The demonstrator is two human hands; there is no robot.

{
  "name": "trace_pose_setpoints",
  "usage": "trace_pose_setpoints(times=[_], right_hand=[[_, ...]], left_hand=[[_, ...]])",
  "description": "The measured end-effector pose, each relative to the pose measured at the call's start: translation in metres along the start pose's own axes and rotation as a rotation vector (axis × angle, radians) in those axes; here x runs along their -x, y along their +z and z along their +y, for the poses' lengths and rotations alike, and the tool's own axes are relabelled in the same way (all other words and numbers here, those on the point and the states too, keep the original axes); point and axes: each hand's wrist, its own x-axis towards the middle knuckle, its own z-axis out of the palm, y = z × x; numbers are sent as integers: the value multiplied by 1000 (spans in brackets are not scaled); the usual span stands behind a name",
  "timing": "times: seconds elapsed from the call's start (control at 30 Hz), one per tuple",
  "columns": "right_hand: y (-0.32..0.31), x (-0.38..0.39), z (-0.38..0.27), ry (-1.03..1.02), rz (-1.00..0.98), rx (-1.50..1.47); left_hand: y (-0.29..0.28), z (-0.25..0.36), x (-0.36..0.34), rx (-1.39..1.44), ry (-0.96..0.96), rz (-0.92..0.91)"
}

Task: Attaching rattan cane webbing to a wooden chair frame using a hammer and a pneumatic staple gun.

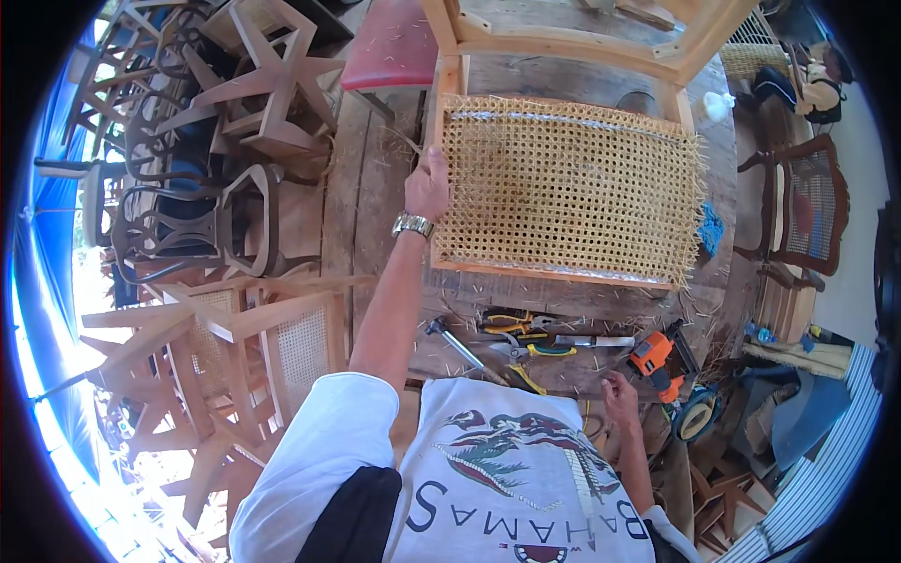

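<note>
A wooden chair frame (pixel 554 47) lies on the workbench with woven cane webbing (pixel 563 188) stretched over its seat, the cut strands bristling along the right edge. My left hand (pixel 429 186) grips the left rail of that seat, its fingers wrapped over the wood and a metal watch on the wrist. Lower right, my right hand (pixel 620 399) hovers by the bench's near edge with loosely bent fingers and nothing visible in them. Just beyond it sits an orange nail gun (pixel 654 357).
Between me and the seat lie a hammer (pixel 465 349), pliers (pixel 516 321), cutters (pixel 535 351) and a chisel (pixel 594 341). A red-seated stool (pixel 389 47) is at the back. Chair frames (pixel 253 319) crowd the left; a cane-backed chair (pixel 809 202) stands right. Blue cloth (pixel 710 230) lies beside the webbing.
</note>
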Motion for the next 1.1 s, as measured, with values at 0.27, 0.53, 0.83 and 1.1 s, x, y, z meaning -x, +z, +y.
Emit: trace_pose_setpoints(times=[0.27,0.53,0.83,1.1], right_hand=[[-33,-2,-6,-104,104,14],[-47,-11,0,-94,36,107],[-53,2,-17,-96,-13,113],[-32,-10,-49,-85,-57,-17]], left_hand=[[-15,-27,64,207,78,-23],[-7,-19,58,68,128,-22],[-1,-23,62,35,343,324],[-31,-35,79,207,171,227]])
